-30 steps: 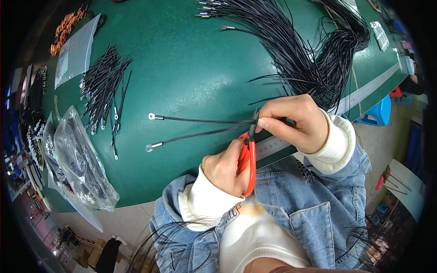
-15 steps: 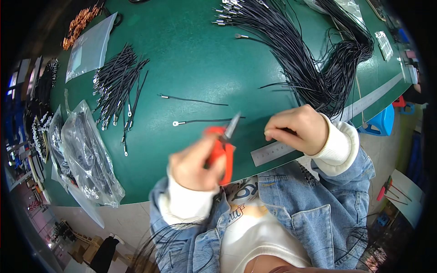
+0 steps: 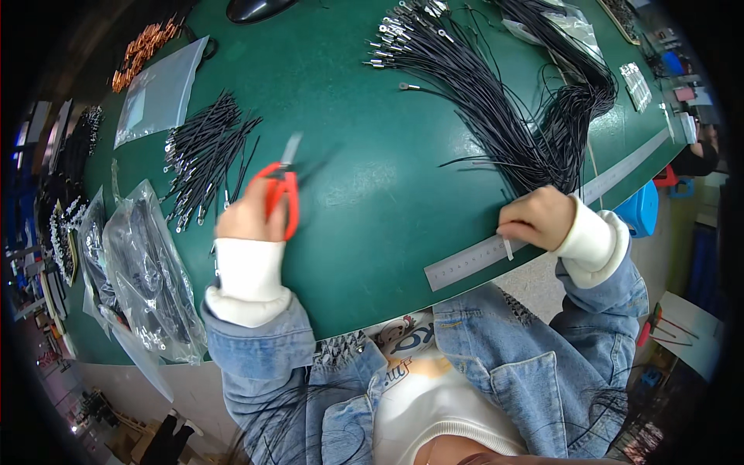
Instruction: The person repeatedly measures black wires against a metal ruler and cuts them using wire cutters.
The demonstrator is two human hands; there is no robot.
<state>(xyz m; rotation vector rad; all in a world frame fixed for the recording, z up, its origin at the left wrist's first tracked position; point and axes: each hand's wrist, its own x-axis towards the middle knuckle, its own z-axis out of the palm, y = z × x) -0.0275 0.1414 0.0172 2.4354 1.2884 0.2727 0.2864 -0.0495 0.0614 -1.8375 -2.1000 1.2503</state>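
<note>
Red-handled cutters (image 3: 291, 203) are clasped in the left hand's (image 3: 249, 218) fingers, beside short black wires (image 3: 203, 138); whether anything is gripped in the curled right hand (image 3: 540, 218) cannot be told.

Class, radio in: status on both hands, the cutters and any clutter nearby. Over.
Left hand gripping red-handled cutters, beside short black wires. Right hand at ruler, grip unclear. Clutter: long black wires beyond right hand.

the left hand (image 3: 249, 215) is blurred, as are the blades (image 3: 291, 147) of the red-handled cutters (image 3: 291, 194) it grips. the right hand (image 3: 539, 218) hides a stretch of ruler (image 3: 463, 264) (whether it holds anything, i can't tell). the top edge cuts off a rounded black object (image 3: 257, 8).
</note>
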